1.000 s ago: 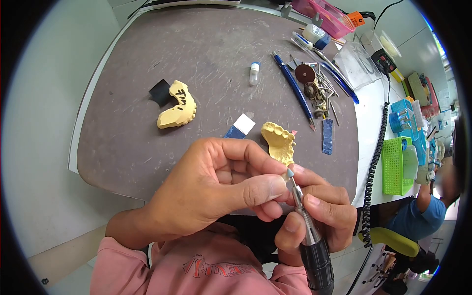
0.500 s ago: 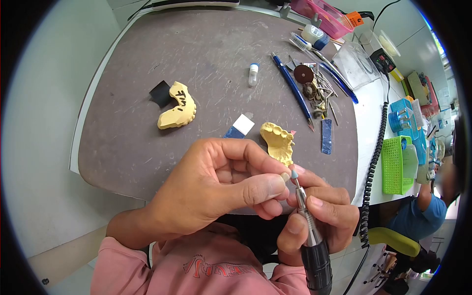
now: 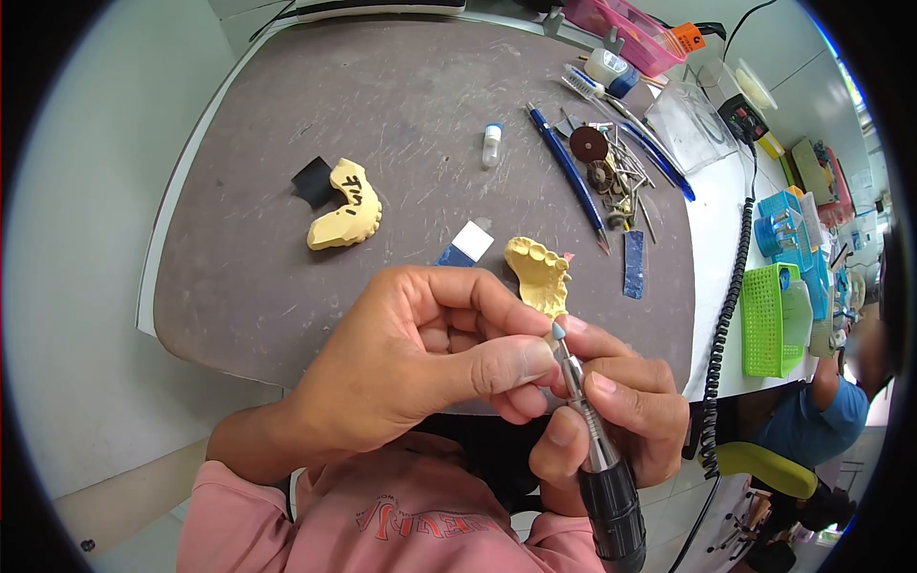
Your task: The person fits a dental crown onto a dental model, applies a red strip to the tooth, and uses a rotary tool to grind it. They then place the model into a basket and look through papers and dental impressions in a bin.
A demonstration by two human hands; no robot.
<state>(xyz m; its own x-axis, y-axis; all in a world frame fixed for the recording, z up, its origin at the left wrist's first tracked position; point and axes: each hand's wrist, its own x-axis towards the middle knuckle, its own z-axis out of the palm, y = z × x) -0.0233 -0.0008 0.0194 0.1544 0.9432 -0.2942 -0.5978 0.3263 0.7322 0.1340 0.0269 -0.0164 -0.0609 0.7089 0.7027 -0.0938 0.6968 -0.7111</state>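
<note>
My left hand (image 3: pixel 430 353) pinches a small cream-coloured dental crown (image 3: pixel 550 341) between thumb and forefinger; it is mostly hidden by fingertips and the grinding tip. In my right hand (image 3: pixel 621 401) is a rotary handpiece (image 3: pixel 594 439), with a silver front and black body, held like a pen. Its blue-grey conical grinding tip (image 3: pixel 559 330) overlaps the crown in this view. Just beyond my fingers lies a yellow plaster dental model (image 3: pixel 541 272) with its teeth up. A second plaster model (image 3: pixel 346 212), with black handwriting, rests farther left beside a black square (image 3: pixel 312 181).
Blue-and-white paper (image 3: pixel 464 244) and a small capped vial (image 3: pixel 492 145) lie on the grey scratched table (image 3: pixel 401 105). A blue pencil (image 3: pixel 568 177) and several burs and discs (image 3: pixel 611 172) are at the right. A coiled cord (image 3: pixel 728 334) hangs by a green basket (image 3: pixel 762 325). A person in blue (image 3: pixel 812 420) sits at far right.
My right hand has shifted slightly left with the handpiece, bringing the conical tip left and up over the crown. My left hand has stayed nearly still.
</note>
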